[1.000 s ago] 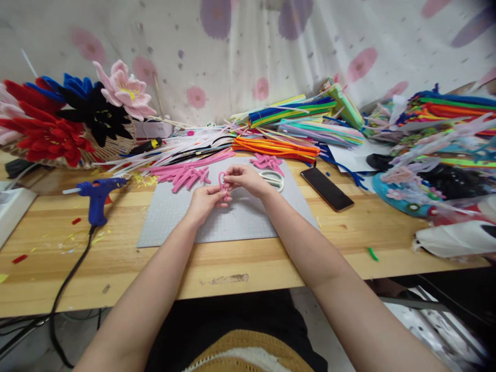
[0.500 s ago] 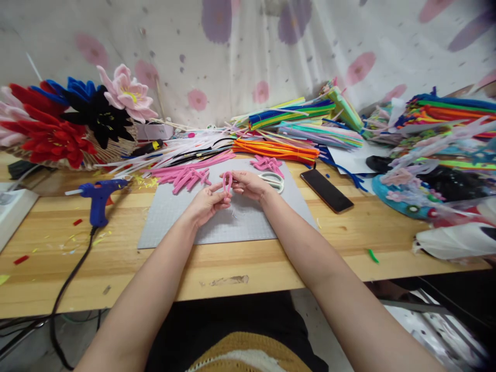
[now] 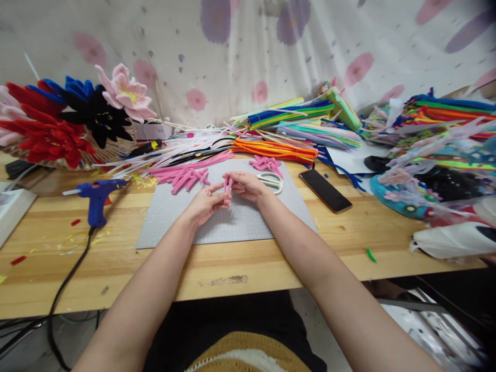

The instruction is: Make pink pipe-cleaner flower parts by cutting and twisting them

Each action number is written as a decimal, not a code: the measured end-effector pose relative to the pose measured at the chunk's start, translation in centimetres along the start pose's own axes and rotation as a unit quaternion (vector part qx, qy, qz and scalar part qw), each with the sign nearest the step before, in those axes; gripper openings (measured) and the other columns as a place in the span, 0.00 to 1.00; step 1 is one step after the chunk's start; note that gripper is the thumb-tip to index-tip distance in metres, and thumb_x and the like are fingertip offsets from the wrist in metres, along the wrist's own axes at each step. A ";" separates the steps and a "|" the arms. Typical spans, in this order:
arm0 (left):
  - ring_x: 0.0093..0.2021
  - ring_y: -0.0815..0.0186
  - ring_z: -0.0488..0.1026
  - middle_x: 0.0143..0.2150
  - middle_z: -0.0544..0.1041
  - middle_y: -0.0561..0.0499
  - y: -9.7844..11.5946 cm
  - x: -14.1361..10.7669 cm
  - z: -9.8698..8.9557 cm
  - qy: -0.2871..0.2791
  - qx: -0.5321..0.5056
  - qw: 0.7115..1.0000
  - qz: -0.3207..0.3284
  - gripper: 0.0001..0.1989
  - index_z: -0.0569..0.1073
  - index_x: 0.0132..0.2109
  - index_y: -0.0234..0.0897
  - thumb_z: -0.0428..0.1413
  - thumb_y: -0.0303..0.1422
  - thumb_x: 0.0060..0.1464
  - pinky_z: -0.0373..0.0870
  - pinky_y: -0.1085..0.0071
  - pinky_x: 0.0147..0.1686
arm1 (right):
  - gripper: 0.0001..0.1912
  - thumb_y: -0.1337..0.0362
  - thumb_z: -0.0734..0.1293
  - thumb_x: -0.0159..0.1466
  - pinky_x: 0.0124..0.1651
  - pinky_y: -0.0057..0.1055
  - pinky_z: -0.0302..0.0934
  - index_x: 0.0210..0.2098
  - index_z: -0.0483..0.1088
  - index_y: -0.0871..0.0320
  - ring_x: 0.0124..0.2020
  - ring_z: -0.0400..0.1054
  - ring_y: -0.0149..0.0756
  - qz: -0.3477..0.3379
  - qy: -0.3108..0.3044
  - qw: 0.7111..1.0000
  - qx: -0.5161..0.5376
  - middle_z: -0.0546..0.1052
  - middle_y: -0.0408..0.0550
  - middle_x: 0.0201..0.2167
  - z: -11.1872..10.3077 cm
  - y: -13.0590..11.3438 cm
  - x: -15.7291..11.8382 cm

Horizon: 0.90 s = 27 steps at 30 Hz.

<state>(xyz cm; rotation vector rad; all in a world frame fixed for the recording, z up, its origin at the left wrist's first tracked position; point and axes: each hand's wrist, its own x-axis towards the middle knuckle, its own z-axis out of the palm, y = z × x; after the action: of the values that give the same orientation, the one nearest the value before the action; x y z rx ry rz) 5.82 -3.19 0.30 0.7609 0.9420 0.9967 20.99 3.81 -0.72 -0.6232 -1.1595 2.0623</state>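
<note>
Between my hands, above the grey cutting mat (image 3: 166, 222), is a pink pipe cleaner (image 3: 227, 185) bent into a narrow loop. My left hand (image 3: 208, 204) pinches its lower end. At the loop's top, the fingers of my right hand (image 3: 247, 185) close on it from the right. Cut pink pipe cleaner pieces (image 3: 188, 177) lie in a heap left of my hands. A smaller pink bunch (image 3: 266, 165) rests on the mat's far right part. White-handled scissors (image 3: 274, 182) lie beside my right wrist, their blades hidden.
A blue glue gun (image 3: 98, 196) with a black cord stands at left, near fuzzy flowers (image 3: 50, 132). A phone (image 3: 324, 190) lies right of the mat. Bundles of coloured pipe cleaners (image 3: 277, 150) line the back. Craft pieces and a white wrapped item (image 3: 449, 242) crowd the right.
The pink loop's top has been squeezed narrower by my right fingers, where it was rounder and more open. My left hand has stayed almost in place.
</note>
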 end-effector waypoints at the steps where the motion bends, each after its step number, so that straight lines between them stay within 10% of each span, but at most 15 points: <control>1: 0.23 0.73 0.72 0.26 0.76 0.50 -0.1 0.0 0.0 0.004 0.007 1.000 0.004 0.28 0.66 0.55 0.30 0.61 0.22 0.44 0.72 0.77 0.26 | 0.12 0.61 0.70 0.53 0.14 0.16 0.37 0.32 0.70 0.62 0.14 0.42 0.17 0.003 0.004 1.000 0.006 0.57 0.34 0.15 0.0 0.1 0.1; 13: 0.21 0.71 0.72 0.22 0.77 0.54 0.0 -0.5 0.6 0.002 0.108 0.992 0.070 0.50 0.51 0.65 0.31 0.65 0.25 0.36 0.71 0.74 0.28 | 0.10 0.69 0.71 0.50 0.14 0.15 0.39 0.24 0.64 0.62 0.14 0.43 0.17 0.028 0.048 0.997 0.051 0.56 0.33 0.13 0.5 -0.3 0.0; 27: 0.21 0.72 0.71 0.24 0.77 0.52 -0.2 -0.3 0.4 -0.051 0.030 0.998 0.028 0.41 0.60 0.62 0.36 0.64 0.26 0.39 0.70 0.75 0.28 | 0.09 0.67 0.70 0.54 0.14 0.14 0.41 0.25 0.64 0.62 0.14 0.46 0.16 0.035 0.025 0.995 0.090 0.59 0.34 0.16 1.0 0.0 -0.1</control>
<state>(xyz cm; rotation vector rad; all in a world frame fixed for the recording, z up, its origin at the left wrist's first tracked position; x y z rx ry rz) 6.19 -3.62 0.39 0.8843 0.8703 0.9717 20.39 3.21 -0.28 -0.6318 -0.9233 2.1677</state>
